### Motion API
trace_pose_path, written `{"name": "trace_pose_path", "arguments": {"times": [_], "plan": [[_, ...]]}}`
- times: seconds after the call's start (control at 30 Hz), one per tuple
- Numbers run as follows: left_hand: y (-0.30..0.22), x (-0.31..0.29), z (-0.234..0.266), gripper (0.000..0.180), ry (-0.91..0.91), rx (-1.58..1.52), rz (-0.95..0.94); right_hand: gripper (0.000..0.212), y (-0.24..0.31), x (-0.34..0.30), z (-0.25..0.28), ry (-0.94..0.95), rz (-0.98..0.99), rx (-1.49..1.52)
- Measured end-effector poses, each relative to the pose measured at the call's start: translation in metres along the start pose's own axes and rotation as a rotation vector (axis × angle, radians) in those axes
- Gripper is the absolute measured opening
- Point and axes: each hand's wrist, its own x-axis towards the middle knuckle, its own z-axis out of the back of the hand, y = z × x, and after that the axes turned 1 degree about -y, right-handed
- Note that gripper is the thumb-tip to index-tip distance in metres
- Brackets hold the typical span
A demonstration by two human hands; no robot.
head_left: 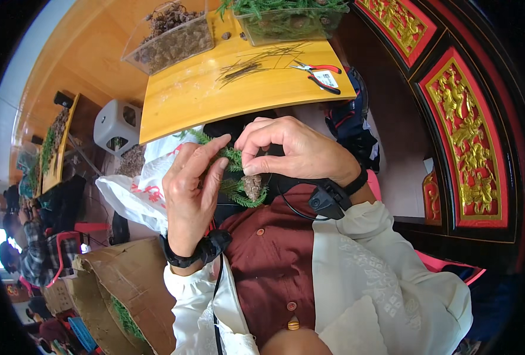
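A green needle-leaved sprig (234,190) with a brown pine cone (253,187) at its near end is held over my lap. My left hand (190,186) pinches the greenery between thumb and fingers, and part of the sprig shows beyond the fingertips. On the other side, my right hand (295,148) has thumb and forefinger pressed together where the cone's top meets the needles. What exactly lies between those right fingertips is hidden.
Ahead is a yellow table (185,97) with thin dark wires (241,72), pliers (315,70), a clear bin of pine cones (176,44) and a bin of greenery (292,23). A white plastic bag (135,198), cardboard box (126,275) and grey stool (111,127) stand left.
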Motion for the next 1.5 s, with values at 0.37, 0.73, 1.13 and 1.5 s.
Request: {"name": "trace_pose_path", "arguments": {"times": [0.37,0.73,1.13,1.5], "plan": [[0.024,-0.001,-0.011,0.015,-0.247,-0.235,0.15,0.01,0.004,0.004,-0.005,-0.361,-0.15,0.303],[0.027,0.001,-0.025,0.017,-0.259,-0.589,0.335,0.006,0.006,0.007,-0.036,-0.389,-0.204,0.465],[0.029,0.001,-0.036,0.018,-0.137,-0.762,0.469,0.009,0.011,0.005,-0.035,-0.561,-0.216,-0.151],[0.024,0.004,-0.043,0.016,-0.23,-0.861,0.534,0.01,0.0,0.002,-0.032,-0.592,-0.187,-0.317]]}}
